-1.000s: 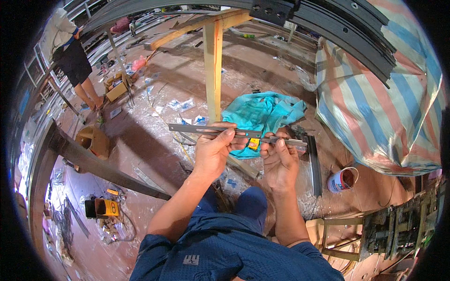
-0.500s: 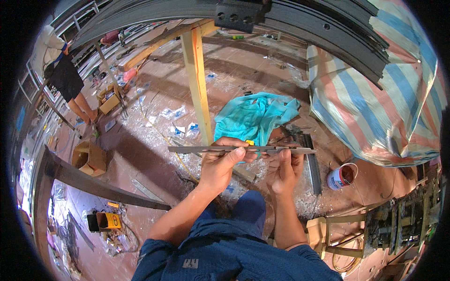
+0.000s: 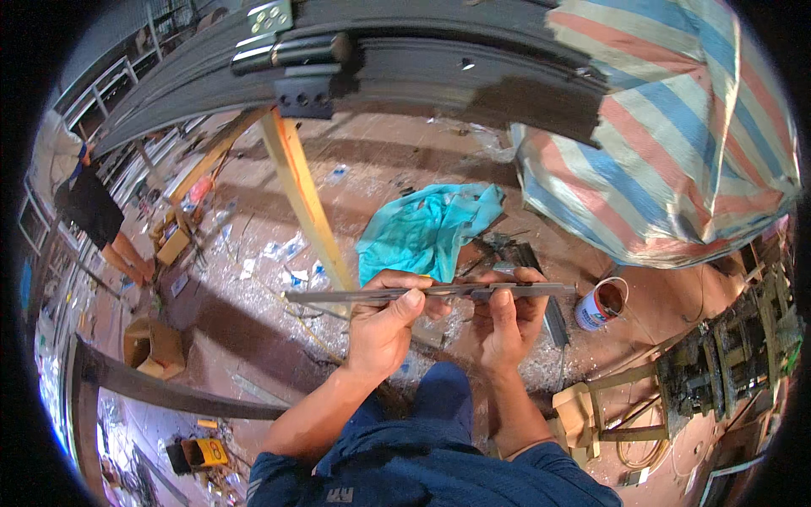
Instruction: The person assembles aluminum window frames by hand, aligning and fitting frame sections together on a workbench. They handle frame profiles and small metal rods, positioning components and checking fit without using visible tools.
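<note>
A long, thin dark metal strip (image 3: 448,291) lies level across both hands in front of my body. My left hand (image 3: 384,325) pinches it left of its middle, thumb on the near side and fingers behind. Toward its right end, my right hand (image 3: 507,325) grips it between thumb and fingers. Slots or a raised fitting seem to show along the strip between the hands, though the detail is small. Beyond it, a black hinge (image 3: 296,72) sits on dark metal profiles (image 3: 456,93) laid across a wooden trestle (image 3: 300,194).
A turquoise cloth (image 3: 422,224) lies on the littered floor ahead. To the right are a paint bucket (image 3: 601,304) and a large striped tarpaulin (image 3: 659,160). A dark metal frame (image 3: 186,393), a cardboard box (image 3: 154,346) and another person (image 3: 93,207) are at left.
The view has shifted, bringing the whole hinge on the profiles into sight. Both hands keep hold of the strip, which now appears slightly lower.
</note>
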A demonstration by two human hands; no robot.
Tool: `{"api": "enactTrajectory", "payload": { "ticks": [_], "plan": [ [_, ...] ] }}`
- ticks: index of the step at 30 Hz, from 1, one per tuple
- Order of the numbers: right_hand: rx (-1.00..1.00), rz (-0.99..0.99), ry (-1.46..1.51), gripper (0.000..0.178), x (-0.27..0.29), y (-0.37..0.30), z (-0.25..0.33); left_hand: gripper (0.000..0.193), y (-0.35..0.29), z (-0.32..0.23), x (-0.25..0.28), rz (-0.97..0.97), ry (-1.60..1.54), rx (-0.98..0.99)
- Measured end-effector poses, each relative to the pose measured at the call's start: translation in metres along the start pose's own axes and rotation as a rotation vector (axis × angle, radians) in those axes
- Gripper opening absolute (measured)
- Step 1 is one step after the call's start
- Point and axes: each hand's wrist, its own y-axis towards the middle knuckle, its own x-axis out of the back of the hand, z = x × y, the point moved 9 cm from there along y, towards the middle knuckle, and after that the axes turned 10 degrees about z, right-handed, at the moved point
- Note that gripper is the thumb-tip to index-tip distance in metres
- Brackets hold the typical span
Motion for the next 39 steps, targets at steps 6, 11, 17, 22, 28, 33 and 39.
{"api": "enactTrajectory", "payload": {
  "ticks": [6, 11, 17, 22, 28, 33, 39],
  "plan": [
    [0.179, -0.039, 0.092, 0.034, 0.007, 0.046, 0.065, 0.044, 0.046, -0.010, -0.061, 0.136, 0.293, 0.265],
    [0.431, -0.249, -0.037, 0.026, 0.054, 0.083, 0.167, 0.053, 0.061, -0.064, -0.120, 0.513, 1.175, 0.026],
    [0.619, -0.264, -0.092, 0.027, 0.088, 0.101, 0.245, 0.041, 0.052, -0.167, -0.176, 0.477, 1.715, -0.714],
    [0.698, -0.205, -0.131, 0.030, 0.124, 0.121, 0.259, 0.040, 0.083, -0.188, -0.192, 0.268, 1.944, -1.035],
    [0.623, -0.239, -0.095, 0.029, 0.132, 0.129, 0.240, 0.042, 0.092, -0.172, -0.163, 0.171, 2.136, -0.940],
    [0.595, -0.256, -0.113, 0.027, 0.148, 0.133, 0.241, 0.043, 0.091, -0.162, -0.162, 0.133, 2.078, -0.998],
    [0.539, -0.121, -0.053, 0.030, 0.153, 0.143, 0.233, 0.043, 0.091, -0.159, -0.158, 0.099, 2.114, -1.003]
  ]
}}
